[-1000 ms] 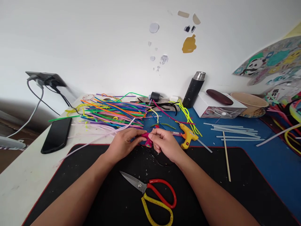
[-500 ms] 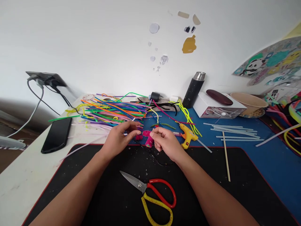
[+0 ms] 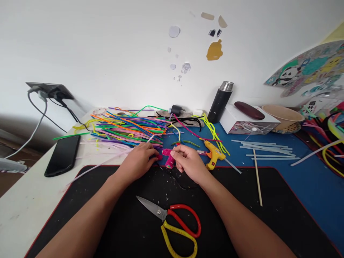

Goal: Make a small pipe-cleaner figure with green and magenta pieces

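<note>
My right hand (image 3: pixel 189 161) pinches a magenta fuzzy piece (image 3: pixel 170 162) made of wound pipe cleaner, with a short arm pointing left. Just left of it, my left hand (image 3: pixel 138 159) has its fingers curled down at a small separate magenta piece (image 3: pixel 160 157), which shows only in part past the fingertips. A yellow glue gun (image 3: pixel 214 156) lies to the right of my right hand. Scissors (image 3: pixel 161 212) with one red and one yellow handle rest on the black mat (image 3: pixel 120 222) below both hands.
Behind my left hand lies a pile of coloured pipe cleaners (image 3: pixel 129 125). A phone (image 3: pixel 63 156) is at the left. Glue sticks (image 3: pixel 268 148), a wooden stick (image 3: pixel 257 179), a black flask (image 3: pixel 220 102), a white box (image 3: pixel 242 122) and a bowl (image 3: pixel 285 116) stand or lie at the right.
My left hand has lowered and its fingers have closed in over the small magenta piece. My right hand keeps its pinch on the larger piece. The view has shifted slightly.
</note>
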Demonstrator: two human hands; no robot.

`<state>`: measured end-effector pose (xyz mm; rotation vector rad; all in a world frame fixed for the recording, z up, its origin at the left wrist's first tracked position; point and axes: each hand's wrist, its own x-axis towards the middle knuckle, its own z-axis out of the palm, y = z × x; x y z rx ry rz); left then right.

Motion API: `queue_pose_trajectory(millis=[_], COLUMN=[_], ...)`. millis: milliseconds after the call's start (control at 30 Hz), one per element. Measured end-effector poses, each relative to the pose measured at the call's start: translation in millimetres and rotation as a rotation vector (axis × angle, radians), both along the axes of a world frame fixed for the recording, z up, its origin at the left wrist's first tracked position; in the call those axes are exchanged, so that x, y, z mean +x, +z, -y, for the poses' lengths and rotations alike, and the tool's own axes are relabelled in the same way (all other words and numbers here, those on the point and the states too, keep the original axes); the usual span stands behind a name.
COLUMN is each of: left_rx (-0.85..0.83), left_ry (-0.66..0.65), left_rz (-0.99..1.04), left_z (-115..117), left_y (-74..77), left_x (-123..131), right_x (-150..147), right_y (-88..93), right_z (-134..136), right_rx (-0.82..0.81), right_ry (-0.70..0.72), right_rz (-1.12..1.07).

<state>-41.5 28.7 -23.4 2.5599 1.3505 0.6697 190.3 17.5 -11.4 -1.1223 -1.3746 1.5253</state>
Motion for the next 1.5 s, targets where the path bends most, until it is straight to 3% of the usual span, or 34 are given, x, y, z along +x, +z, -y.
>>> queue_pose_trajectory(millis=[200,433,533,1133,1500], left_rx=[-0.154,-0.57,-0.672,-0.844,-0.894], left_ry=[0.033,0.159,0.159,0.059,0.105], left_rz=[0.119,0.808,0.977,1.001,0.957], left_z=[3,3,2,11,12], left_y=[14.4,31.9,32.2,30.7,30.3], left_x=[5,5,5,19,18], right_x=[0,2,2,1,0], right_y=[-2.0,3.0,2.2,0.4,2.8], right_z=[-1,0,0,2,1], right_rx=[0.027,0.078,0.111,0.084,0.041], right_ry=[-0.002,-0.047,-0.059,-0.002,0.03], right_rz=[0.025,0.132,0.166,0.144,0.071])
